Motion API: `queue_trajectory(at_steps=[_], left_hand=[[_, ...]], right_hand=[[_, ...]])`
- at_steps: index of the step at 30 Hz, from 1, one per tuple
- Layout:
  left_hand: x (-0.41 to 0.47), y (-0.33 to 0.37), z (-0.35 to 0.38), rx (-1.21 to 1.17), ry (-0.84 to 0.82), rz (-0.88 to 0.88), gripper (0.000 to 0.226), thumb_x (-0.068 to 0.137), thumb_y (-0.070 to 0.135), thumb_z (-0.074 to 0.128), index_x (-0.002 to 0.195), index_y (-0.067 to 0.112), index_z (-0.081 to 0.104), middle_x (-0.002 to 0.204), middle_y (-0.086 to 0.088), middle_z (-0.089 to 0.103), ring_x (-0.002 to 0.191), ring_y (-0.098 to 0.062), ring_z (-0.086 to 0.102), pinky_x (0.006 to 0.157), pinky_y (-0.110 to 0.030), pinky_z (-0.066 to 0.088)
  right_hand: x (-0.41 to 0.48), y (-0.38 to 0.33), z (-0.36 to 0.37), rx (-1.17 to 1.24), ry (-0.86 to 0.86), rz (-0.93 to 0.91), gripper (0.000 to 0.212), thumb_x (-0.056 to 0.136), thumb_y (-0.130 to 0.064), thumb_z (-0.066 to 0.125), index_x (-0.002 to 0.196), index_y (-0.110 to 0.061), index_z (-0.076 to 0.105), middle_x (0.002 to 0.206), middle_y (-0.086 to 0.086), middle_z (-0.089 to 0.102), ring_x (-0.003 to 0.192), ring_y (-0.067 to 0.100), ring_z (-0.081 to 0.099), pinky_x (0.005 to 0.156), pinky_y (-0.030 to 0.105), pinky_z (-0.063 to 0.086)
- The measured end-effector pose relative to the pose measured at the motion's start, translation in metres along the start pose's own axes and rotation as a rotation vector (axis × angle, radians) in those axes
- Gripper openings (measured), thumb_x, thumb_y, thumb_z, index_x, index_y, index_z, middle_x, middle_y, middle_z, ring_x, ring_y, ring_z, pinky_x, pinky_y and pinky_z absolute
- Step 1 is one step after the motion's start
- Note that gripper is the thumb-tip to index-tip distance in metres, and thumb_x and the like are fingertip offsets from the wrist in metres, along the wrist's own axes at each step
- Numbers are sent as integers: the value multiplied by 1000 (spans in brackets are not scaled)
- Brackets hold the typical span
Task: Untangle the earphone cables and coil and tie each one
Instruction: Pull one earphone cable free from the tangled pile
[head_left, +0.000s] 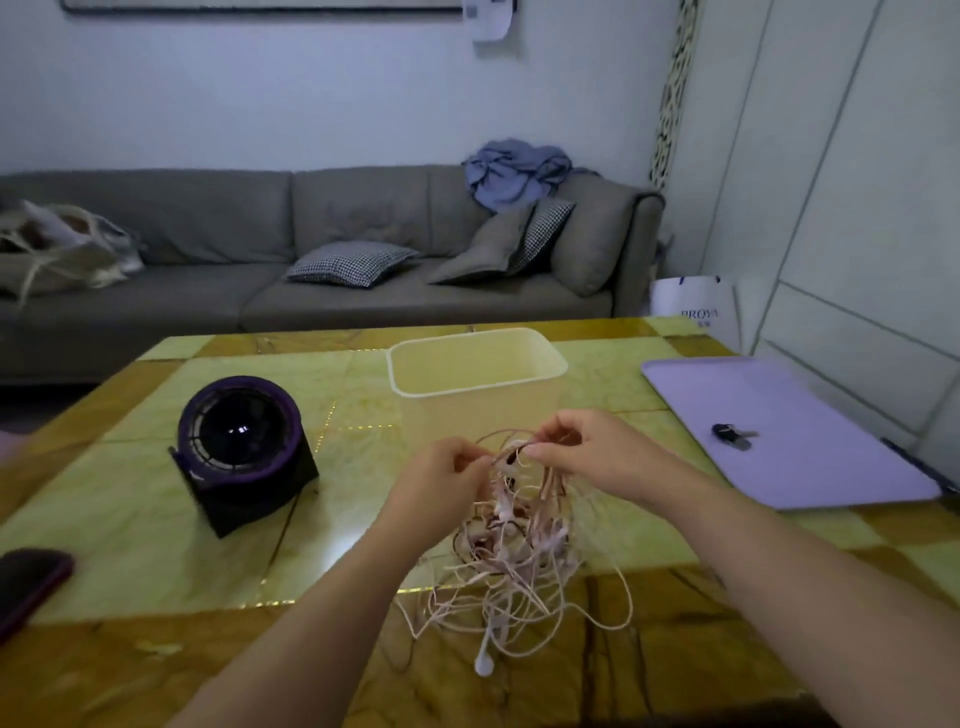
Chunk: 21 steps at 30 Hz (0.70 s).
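Pinching the top of a tangled bundle of thin, pale pinkish-white earphone cables (519, 551), the left hand (447, 475) and the right hand (587, 452) were raised side by side above the yellow-green marble-patterned tabletop (156, 519). They were close together but apart. The left hand's fingers were curled in, thumb and fingertips closed on strands at the left of the knot. The right hand's thumb and forefinger nipped a strand at the bundle's upper right, its other fingers loosely bent. A single loop arched up between the two hands.

The bundle hung from that grip with its long axis running roughly straight down to the table. Its lower loops lay slack on the surface and spread toward the person. One white earbud (483, 666) lay at the near edge of the heap, its stem pointing back up into the tangle.

Just beyond the hands stood a translucent, rectangular plastic tub (540, 347). To the left sat a round black-and-purple desk fan (244, 447) on a dark base, and a dark red phone (26, 582) lay at the left edge of the view. To the right lay a flat lilac tray (810, 467) with a small dark bunch of keys (732, 435) on it.
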<state>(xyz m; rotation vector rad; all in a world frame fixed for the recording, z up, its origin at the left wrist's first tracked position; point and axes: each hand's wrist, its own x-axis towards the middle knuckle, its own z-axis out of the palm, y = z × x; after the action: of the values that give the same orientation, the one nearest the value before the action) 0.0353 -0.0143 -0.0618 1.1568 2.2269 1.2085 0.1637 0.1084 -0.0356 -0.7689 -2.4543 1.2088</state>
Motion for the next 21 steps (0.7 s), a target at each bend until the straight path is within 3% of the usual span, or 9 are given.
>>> queue_trajectory(at_steps=[3,6,8,10,14,18,21], left_hand=[[-5,12,-7,-156,32,-60,17,97,17,48,90,15,64,65,5,61,51,-2,56,60,-23,47],[-14,26,-21,-221,128,-41,18,98,18,46,97,15,64,76,4,58,59,-9,50,61,-25,46],[-18,32,-33,-286,208,-35,18,98,19,45,100,15,62,81,5,59,60,-10,46,59,-23,41],[-19,36,-47,-398,276,-30,20,99,19,44,95,15,63,85,6,63,56,-10,43,60,-25,41],[-19,42,-73,-524,350,25,24,99,21,44,90,17,65,89,3,67,46,-5,37,64,-29,42],[-11,57,-100,-717,411,97,19,99,19,45,91,17,62,93,0,70,44,-3,35,56,-23,38],[2,69,-112,-750,394,125,20,100,18,44,88,17,60,96,-1,71,41,-3,30,51,-20,34]], right_hand=[[-8,-1,-9,117,50,32,5,85,-22,69,85,-18,66,86,4,68,85,22,65,89,41,54],[-14,-2,-17,254,115,75,8,90,-16,63,82,-12,63,81,5,63,79,18,59,88,42,54],[-16,-4,-20,321,161,105,11,92,-16,59,82,-10,60,80,6,61,77,18,57,73,33,57],[-18,-5,-21,307,194,143,15,94,-18,56,81,-11,58,79,5,60,76,18,56,57,22,50],[-10,4,-19,298,236,170,21,95,-16,55,75,-7,58,74,9,57,77,23,55,83,43,54],[-4,11,-19,219,270,238,24,95,-18,55,73,-8,57,73,9,58,73,21,56,84,42,54],[-1,13,-24,-4,222,250,22,95,-20,54,76,-10,59,82,8,63,76,20,57,81,39,53]])
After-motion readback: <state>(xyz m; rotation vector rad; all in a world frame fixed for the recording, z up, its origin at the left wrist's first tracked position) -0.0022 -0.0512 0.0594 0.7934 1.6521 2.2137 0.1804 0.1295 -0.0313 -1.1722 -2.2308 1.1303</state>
